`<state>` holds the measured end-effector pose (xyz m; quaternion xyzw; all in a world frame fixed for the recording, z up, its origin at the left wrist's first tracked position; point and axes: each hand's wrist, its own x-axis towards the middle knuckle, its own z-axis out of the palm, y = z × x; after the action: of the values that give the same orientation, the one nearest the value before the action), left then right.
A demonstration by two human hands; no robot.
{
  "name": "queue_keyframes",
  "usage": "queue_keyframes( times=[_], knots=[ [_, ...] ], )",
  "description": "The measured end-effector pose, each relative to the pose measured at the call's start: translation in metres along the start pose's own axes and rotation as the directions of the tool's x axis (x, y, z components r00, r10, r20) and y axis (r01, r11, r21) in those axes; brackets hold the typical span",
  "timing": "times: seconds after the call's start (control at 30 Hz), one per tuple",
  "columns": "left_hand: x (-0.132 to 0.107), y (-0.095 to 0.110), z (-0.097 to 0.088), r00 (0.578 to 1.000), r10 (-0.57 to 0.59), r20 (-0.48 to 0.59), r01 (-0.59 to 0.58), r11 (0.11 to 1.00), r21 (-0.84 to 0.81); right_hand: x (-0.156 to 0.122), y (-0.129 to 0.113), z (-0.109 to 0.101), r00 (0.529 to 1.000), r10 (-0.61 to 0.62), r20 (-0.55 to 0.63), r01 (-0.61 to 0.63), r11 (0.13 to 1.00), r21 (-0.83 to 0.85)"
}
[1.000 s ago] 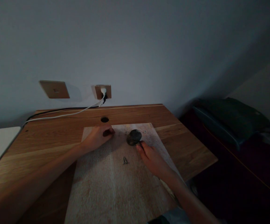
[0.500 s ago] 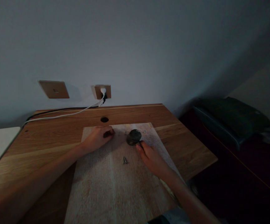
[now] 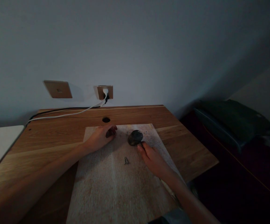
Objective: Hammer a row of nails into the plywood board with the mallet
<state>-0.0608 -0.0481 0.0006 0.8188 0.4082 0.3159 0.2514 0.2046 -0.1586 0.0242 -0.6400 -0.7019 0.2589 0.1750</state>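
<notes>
My right hand [image 3: 152, 157] is wrapped around the handle of a mallet with a dark, rounded head [image 3: 135, 137]. The head is over the far part of a worn wooden board [image 3: 97, 186], and the light handle runs back beneath my forearm. Left of the mallet, my left hand [image 3: 103, 136] rests by the board's far edge, its fingers loosely curled and a little apart, with nothing visible in them. Between my hands and nearer to me, a few metal screws [image 3: 125, 161] lie together on the board. Small marks or bits near the mallet head are too dim to name.
The board lies on a wooden desk [image 3: 188, 149] with a round cable hole [image 3: 106, 119]. A white and a black cable [image 3: 65, 116] run along the back to a wall socket [image 3: 105, 92]. A white panel [image 3: 2, 146] stands left; a dark green cushion [image 3: 237, 121] lies right.
My left hand's fingertips have parted slightly. My right hand keeps its grip on the mallet, almost in the same place. The whole view has shifted a little.
</notes>
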Motion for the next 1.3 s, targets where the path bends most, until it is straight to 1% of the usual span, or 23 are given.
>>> queue_keyframes(
  times=[0.13, 0.23, 0.37, 0.47, 0.57, 0.7, 0.87, 1.0, 1.3],
  knots=[
    [0.000, 0.000, 0.000, 1.000, 0.006, 0.013, -0.006, 1.000, -0.001, 0.000, 0.000, -0.001, 1.000, -0.010, 0.004, 0.010, 1.000, 0.006],
    [0.000, -0.001, 0.001, 1.000, 0.005, 0.000, -0.005, 1.000, 0.002, -0.001, -0.001, -0.002, 1.000, -0.012, 0.012, 0.012, 1.000, 0.006],
    [0.001, -0.002, 0.001, 1.000, -0.017, 0.000, 0.017, 1.000, -0.017, 0.001, -0.008, -0.003, 0.999, -0.029, 0.028, 0.029, 1.000, 0.002],
    [0.000, -0.002, 0.001, 0.999, -0.040, 0.016, 0.040, 0.999, -0.009, 0.010, -0.020, -0.005, 0.997, -0.070, 0.020, 0.070, 0.997, -0.032],
    [-0.001, -0.004, 0.002, 0.999, -0.041, 0.023, 0.041, 0.999, 0.020, 0.024, -0.034, -0.007, 0.992, -0.125, 0.008, 0.125, 0.990, -0.060],
    [-0.001, -0.008, 0.003, 1.000, -0.014, -0.023, 0.016, 0.996, 0.087, 0.038, -0.046, -0.010, 0.985, -0.173, 0.012, 0.173, 0.981, -0.082],
    [0.000, -0.010, 0.003, 1.000, 0.002, 0.009, -0.002, 0.997, 0.081, 0.041, -0.052, -0.008, 0.984, -0.171, 0.040, 0.174, 0.981, -0.090],
    [0.000, -0.011, 0.003, 1.000, 0.028, 0.008, -0.029, 0.997, 0.067, 0.040, -0.055, -0.003, 0.985, -0.163, 0.049, 0.167, 0.982, -0.087],
    [0.001, -0.012, 0.003, 0.999, 0.007, 0.049, -0.011, 0.997, 0.081, 0.042, -0.055, -0.001, 0.988, -0.138, 0.072, 0.146, 0.983, -0.115]
  ],
)
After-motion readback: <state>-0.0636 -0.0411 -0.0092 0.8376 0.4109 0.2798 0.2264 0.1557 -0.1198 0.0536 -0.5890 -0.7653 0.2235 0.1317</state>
